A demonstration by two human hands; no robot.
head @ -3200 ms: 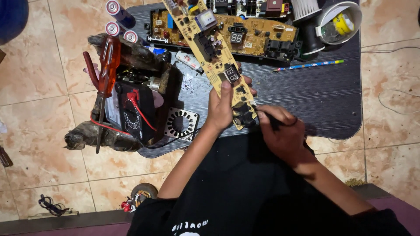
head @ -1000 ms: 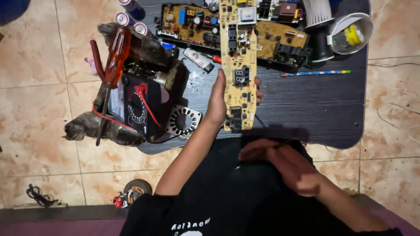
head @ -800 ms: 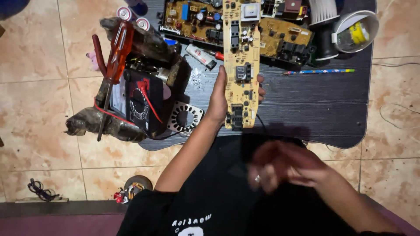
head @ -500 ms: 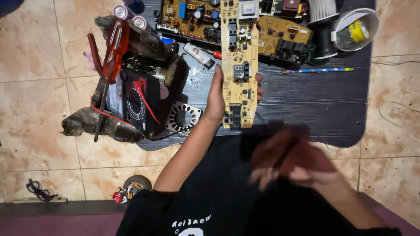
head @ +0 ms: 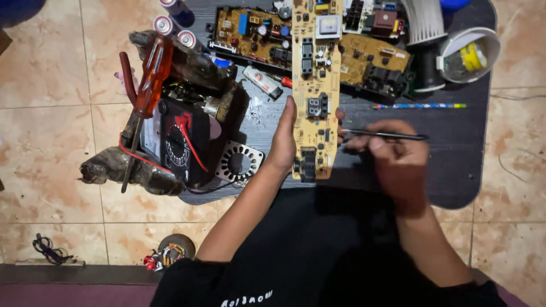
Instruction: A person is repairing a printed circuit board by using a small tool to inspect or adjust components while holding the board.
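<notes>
**Long yellow board held at the near edge, thin probe in the other hand**

Left hand [head: 284,142] comes up from the near edge of the dark table [head: 455,165], forearm angled up and to the right, palm flat against the left side of a long narrow yellow circuit board [head: 316,91]. Its fingers are straight and pressed together along the board's edge, with fingertips wrapping round to show on the right side. The board runs from the near edge toward the far edge, lying over a bigger brown circuit board [head: 256,37].

Right hand [head: 392,156] sits just right of the yellow board, wrist bent, fingers curled and pinching a thin dark probe [head: 387,135] that lies roughly level, tip pointing at the board's right edge.

Near the left edge there's a black multimeter [head: 182,142] with a red lead, and an orange-handled screwdriver [head: 149,85] leaning across it. A striped pencil [head: 418,106] lies beyond the right hand.
</notes>
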